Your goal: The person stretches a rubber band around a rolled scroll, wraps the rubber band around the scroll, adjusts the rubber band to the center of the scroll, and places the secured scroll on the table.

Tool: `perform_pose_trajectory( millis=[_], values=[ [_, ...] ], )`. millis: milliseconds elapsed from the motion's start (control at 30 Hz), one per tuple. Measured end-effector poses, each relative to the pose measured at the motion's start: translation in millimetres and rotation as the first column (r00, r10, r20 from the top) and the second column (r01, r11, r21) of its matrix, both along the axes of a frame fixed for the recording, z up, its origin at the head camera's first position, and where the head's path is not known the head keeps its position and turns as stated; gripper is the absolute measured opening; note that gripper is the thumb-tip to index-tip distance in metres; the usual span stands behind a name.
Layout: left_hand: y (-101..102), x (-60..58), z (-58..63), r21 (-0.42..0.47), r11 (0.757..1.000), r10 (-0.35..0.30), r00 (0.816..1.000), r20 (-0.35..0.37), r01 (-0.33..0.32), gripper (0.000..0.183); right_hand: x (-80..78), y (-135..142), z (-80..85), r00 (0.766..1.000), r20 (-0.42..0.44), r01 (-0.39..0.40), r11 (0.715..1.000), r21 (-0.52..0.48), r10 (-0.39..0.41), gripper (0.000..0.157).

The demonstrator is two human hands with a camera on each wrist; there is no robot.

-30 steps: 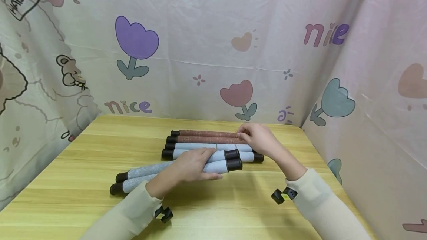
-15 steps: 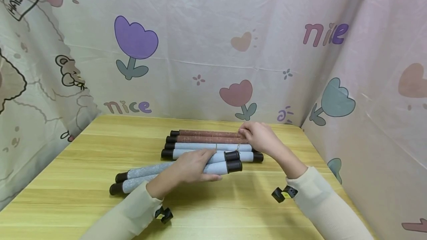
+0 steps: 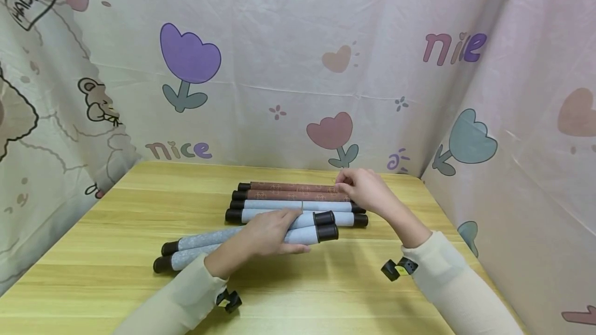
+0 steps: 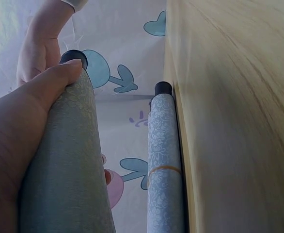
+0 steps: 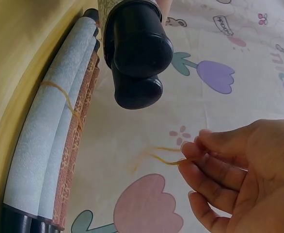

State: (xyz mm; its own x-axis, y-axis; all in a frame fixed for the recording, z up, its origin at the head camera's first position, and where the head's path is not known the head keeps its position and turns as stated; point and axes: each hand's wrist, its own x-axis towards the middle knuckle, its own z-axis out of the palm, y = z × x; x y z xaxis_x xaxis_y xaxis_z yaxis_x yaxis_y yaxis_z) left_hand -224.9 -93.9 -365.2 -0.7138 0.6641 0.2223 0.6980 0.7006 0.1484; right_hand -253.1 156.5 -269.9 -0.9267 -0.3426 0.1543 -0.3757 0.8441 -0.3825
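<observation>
My left hand grips a pale blue hanging scroll, rolled on two rods with black end knobs, near its right end. In the left wrist view the thumb lies along the blue scroll, close to the knob. That end is raised over the table, while the far left end sits low. My right hand is bent above the right ends of the lying scrolls. In the right wrist view, its thumb and fingertips pinch a thin yellow rubber band, which dangles in the air. The held scroll's black knobs show above it.
Behind, side by side on the wooden table, lie another pale blue scroll and a brown patterned scroll. A rubber band circles the lying blue one. Printed curtains stand along the back and sides.
My right hand has shifted slightly up and right. The band's loop that hung over the lying blue scroll has moved away from it. My left hand keeps its hold, almost still.
</observation>
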Motion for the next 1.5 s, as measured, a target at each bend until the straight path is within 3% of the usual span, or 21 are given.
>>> perform_pose_trajectory(
  millis=[533,933,1300,1500],
  values=[
    [0,0.4,1.2,0.003,1.0,0.009,1.0,0.011,-0.009,0.088,0.8,-3,-1.7,0.999,-0.037,-0.027,0.999,0.039,0.028,0.005],
    [0,1.4,4.4,0.02,1.0,0.018,1.0,0.015,-0.018,0.088,1.3,-5,0.7,0.995,-0.081,-0.047,0.996,0.074,0.053,0.021],
    [0,2.1,10.2,0.029,0.998,0.047,0.998,0.034,-0.048,0.091,7.2,0,-6.7,0.994,-0.083,-0.07,0.997,0.041,0.073,0.018],
    [-1,1.2,12.0,0.015,0.998,0.057,0.997,0.047,-0.058,0.093,4.3,12,-6.5,0.996,-0.092,-0.011,1.0,0.022,0.013,0.018]
  ],
)
